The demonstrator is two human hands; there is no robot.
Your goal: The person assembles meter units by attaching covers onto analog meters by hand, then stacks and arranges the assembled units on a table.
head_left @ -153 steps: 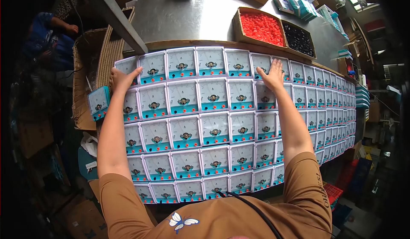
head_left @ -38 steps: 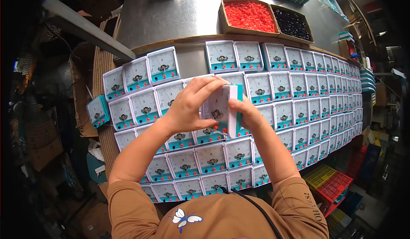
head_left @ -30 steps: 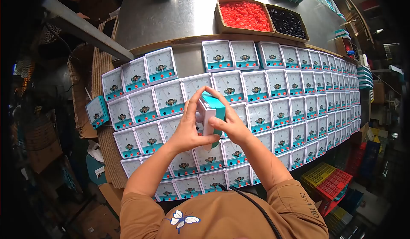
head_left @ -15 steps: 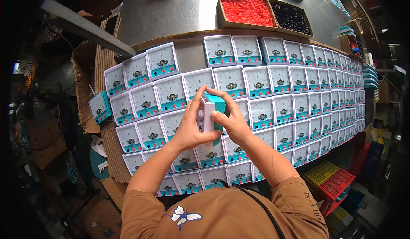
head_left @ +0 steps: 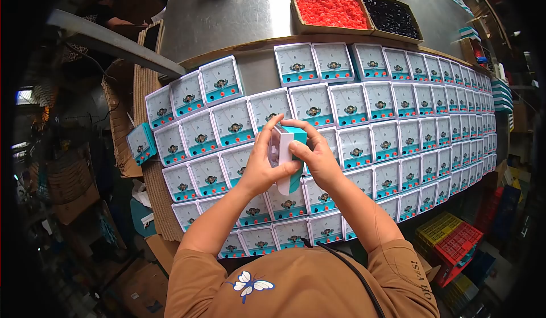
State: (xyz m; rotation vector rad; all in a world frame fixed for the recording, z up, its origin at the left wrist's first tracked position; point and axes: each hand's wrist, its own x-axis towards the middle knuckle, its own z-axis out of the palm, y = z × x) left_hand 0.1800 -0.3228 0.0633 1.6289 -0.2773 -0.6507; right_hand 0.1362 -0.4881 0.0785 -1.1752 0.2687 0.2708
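Note:
Held on edge between both hands is an ammeter (head_left: 286,147) with a white frame, a clear front and a teal back. My left hand (head_left: 261,164) grips its clear front side, with the thumb reaching across the white edge. On the teal side, my right hand (head_left: 319,158) wraps the case, its thumb pressing near the edge. Beneath the hands lie rows of similar ammeters (head_left: 348,103), face up, each with a teal lower strip and red and black terminals. Part of the held meter's face is hidden by my left fingers.
A carton of red plastic parts (head_left: 333,10) and a carton of black parts (head_left: 391,19) stand at the back of the metal table (head_left: 239,19). One ammeter (head_left: 140,143) leans off the left edge. Red and yellow crates (head_left: 449,238) are at lower right.
The camera view has shifted slightly. Both hands keep hold of the ammeter, which has tilted a little, so more of its clear front side shows.

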